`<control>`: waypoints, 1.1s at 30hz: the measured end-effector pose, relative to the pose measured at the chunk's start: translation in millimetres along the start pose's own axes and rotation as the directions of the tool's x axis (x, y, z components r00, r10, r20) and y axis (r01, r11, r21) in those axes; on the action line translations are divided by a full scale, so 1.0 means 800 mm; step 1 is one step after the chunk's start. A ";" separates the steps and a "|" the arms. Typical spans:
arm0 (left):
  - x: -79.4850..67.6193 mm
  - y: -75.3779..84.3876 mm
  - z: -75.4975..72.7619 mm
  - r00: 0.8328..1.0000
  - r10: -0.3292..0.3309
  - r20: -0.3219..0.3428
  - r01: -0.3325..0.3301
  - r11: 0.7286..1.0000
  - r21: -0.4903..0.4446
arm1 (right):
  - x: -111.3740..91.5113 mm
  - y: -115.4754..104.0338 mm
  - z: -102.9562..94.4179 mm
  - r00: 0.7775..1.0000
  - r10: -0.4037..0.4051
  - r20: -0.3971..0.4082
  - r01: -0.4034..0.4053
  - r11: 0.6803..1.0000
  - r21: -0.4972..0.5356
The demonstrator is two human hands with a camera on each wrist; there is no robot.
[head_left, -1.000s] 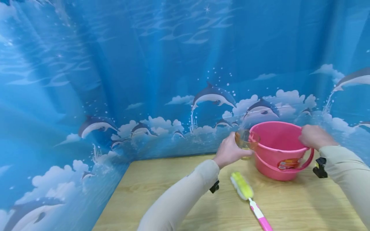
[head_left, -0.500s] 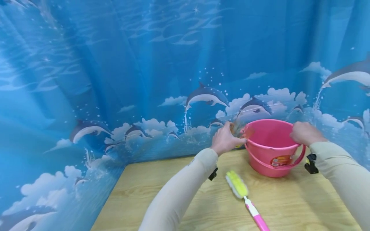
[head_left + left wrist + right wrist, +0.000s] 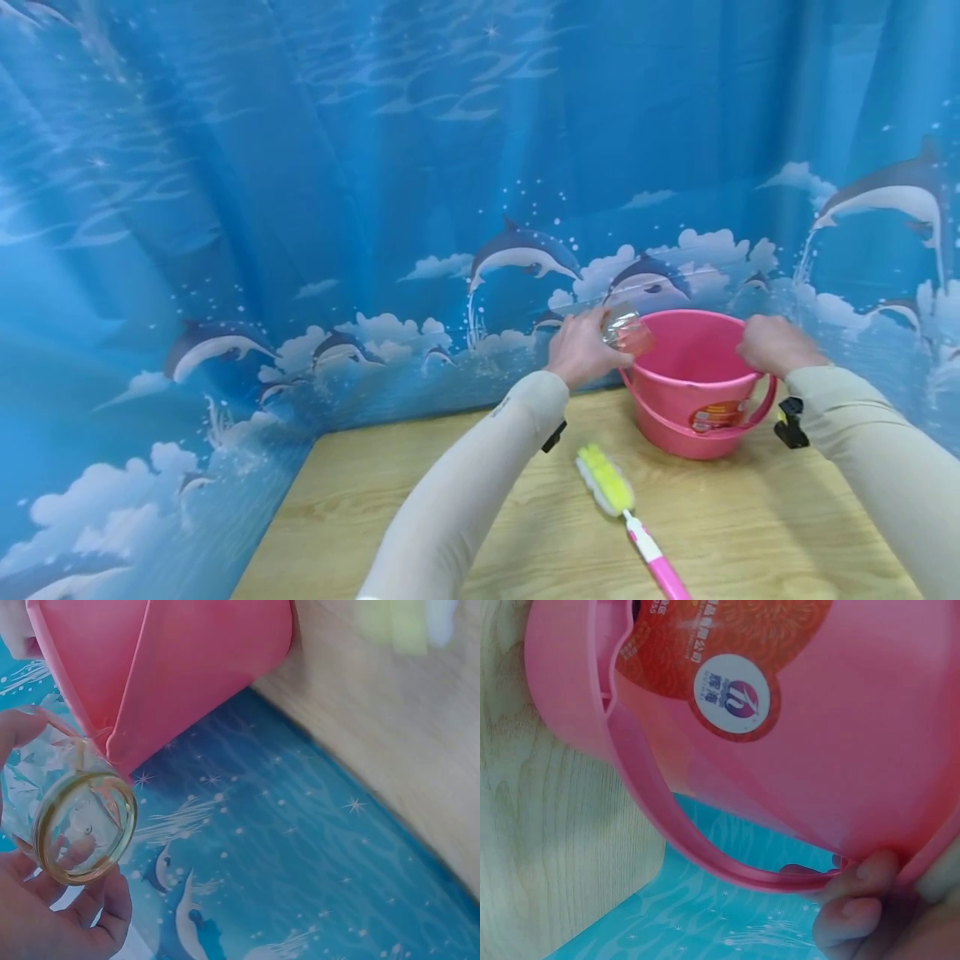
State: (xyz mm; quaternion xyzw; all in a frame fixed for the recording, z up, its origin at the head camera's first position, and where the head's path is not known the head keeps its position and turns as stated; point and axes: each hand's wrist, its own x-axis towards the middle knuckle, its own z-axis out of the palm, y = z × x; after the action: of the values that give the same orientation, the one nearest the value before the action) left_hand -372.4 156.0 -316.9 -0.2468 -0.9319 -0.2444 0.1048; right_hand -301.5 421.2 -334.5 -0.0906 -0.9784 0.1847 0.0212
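In the head view my left hand (image 3: 583,348) grips a clear drinking glass (image 3: 628,330), tipped on its side at the left rim of a pink bucket (image 3: 693,410). The left wrist view shows the fingers curled round the glass (image 3: 86,829), one thick amber-tinted round end facing the camera. My right hand (image 3: 776,344) holds the bucket's right rim, by the end of its handle. Up close in the right wrist view, the fingers (image 3: 847,922) pinch there, and the handle (image 3: 682,836) hangs down along the bucket's side.
A sponge brush (image 3: 611,483) with a yellow and white head and a pink and white handle lies on the wooden table (image 3: 420,492) in front of the bucket. A blue dolphin-print curtain (image 3: 375,208) hangs right behind the table's back edge.
My left hand has turned the glass from near upright to tipped over, its far end now at the bucket's rim. The right hand keeps its hold. The whole head view has shifted slightly.
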 end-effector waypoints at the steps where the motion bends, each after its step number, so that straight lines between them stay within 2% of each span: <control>1: 0.001 0.001 -0.001 1.000 -0.002 -0.001 0.002 1.000 0.023 | 0.000 -0.001 0.000 1.000 -0.004 -0.004 0.004 1.000 -0.001; 7: 0.005 0.006 -0.004 1.000 0.004 -0.004 -0.003 0.993 0.118 | 0.003 -0.005 0.001 1.000 -0.026 -0.014 0.026 1.000 -0.001; 14: 0.011 0.013 -0.006 0.999 -0.020 0.034 0.014 0.986 0.167 | 0.004 -0.002 0.002 0.999 -0.024 -0.023 0.024 1.000 -0.002; 21: 0.013 0.020 -0.008 0.998 0.024 0.054 -0.037 0.967 0.251 | 0.004 0.000 0.003 1.000 -0.019 -0.024 0.019 1.000 -0.007; 33: 0.014 0.031 -0.007 0.997 0.045 0.065 -0.061 0.957 0.284 | -0.001 0.003 0.001 1.000 -0.018 -0.022 0.018 1.000 0.007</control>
State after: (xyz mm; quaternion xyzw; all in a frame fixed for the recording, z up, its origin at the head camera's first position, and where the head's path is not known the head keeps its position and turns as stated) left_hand -369.0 176.6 -298.0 -0.2609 -0.9531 -0.0972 0.1187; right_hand -300.5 422.8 -336.4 -0.0837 -0.9782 0.1870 0.0340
